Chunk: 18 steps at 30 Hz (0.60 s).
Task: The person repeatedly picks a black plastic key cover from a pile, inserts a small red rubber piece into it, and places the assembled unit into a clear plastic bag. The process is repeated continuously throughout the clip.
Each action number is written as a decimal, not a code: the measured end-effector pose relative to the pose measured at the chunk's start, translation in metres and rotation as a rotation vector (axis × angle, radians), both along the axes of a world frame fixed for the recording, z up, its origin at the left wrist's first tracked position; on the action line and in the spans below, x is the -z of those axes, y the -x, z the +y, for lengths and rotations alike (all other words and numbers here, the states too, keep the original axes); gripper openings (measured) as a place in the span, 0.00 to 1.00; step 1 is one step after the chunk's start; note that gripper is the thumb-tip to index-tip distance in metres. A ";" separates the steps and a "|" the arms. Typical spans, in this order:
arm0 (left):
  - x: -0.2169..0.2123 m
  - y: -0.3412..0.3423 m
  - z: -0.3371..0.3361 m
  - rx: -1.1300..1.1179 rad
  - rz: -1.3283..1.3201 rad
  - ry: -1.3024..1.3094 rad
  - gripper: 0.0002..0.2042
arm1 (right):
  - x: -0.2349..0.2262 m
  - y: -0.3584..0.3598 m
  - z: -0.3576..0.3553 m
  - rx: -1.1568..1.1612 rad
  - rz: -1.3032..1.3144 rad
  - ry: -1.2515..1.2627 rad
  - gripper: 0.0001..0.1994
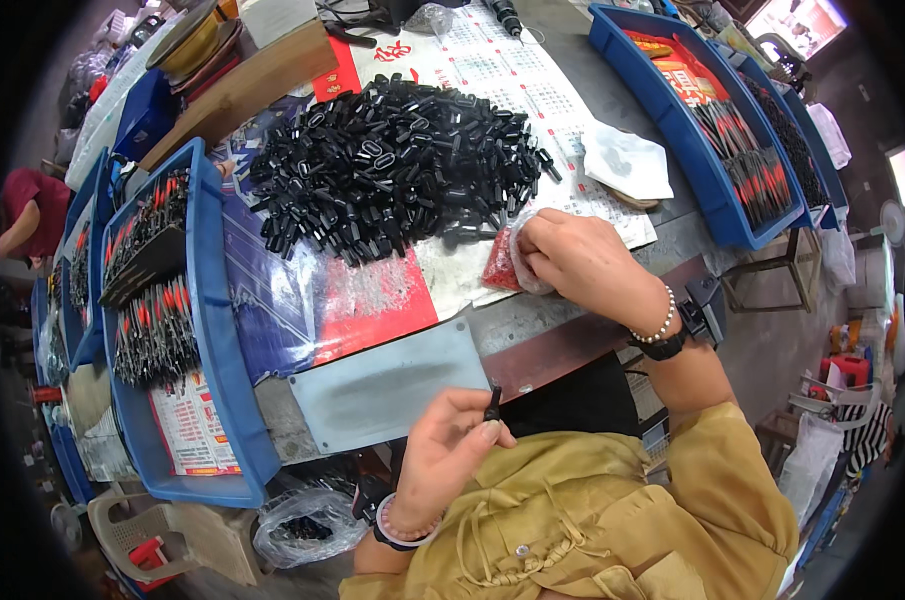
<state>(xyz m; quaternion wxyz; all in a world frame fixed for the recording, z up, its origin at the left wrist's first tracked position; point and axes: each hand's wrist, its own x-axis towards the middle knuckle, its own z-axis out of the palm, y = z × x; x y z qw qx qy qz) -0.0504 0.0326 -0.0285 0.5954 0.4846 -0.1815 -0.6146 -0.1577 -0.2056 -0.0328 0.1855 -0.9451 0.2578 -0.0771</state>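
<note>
Between the thumb and fingers of my left hand (450, 446) a small black plastic part (493, 403) stands upright, just off the right end of a pale flat plate (392, 385). My right hand (582, 262) has its fingers curled at the mouth of a clear plastic bag (524, 262) of small red pieces (500, 264). The fingertips are hidden there, so what they pinch does not show. Beyond both hands a large heap of small black plastic parts (372, 165) covers the printed sheets on the table.
A blue tray (255, 440) at the left holds rows of black-and-red parts (157, 330). Another blue tray (707, 195) at the far right holds similar rows. A folded white cloth (627, 160) lies right of the heap. A wooden board (237, 90) stands at the back left.
</note>
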 end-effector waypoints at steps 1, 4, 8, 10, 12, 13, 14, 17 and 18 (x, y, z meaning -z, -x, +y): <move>0.000 -0.001 0.001 -0.004 0.009 -0.005 0.10 | -0.001 0.001 0.001 0.011 -0.054 -0.010 0.04; 0.001 -0.008 0.003 0.070 0.072 -0.016 0.12 | -0.007 0.008 0.003 0.054 -0.175 -0.114 0.05; 0.003 -0.008 0.002 0.091 0.063 -0.018 0.12 | -0.012 0.012 0.004 0.096 -0.246 -0.264 0.05; 0.004 -0.006 0.002 0.090 0.063 -0.026 0.12 | -0.012 0.011 0.003 0.109 -0.316 -0.323 0.05; 0.003 -0.005 0.001 0.085 0.082 -0.013 0.12 | -0.011 0.011 0.001 0.093 -0.354 -0.291 0.05; 0.003 -0.005 0.000 0.080 0.082 -0.023 0.12 | -0.010 0.012 0.001 0.077 -0.371 -0.276 0.06; 0.002 -0.004 0.000 0.078 0.083 -0.014 0.12 | -0.010 0.013 0.000 0.097 -0.368 -0.309 0.05; 0.000 -0.001 -0.004 0.054 0.046 -0.028 0.11 | -0.009 0.015 -0.002 0.137 -0.373 -0.398 0.04; -0.001 0.002 -0.005 0.039 0.020 -0.039 0.11 | -0.010 0.015 -0.002 0.154 -0.378 -0.422 0.04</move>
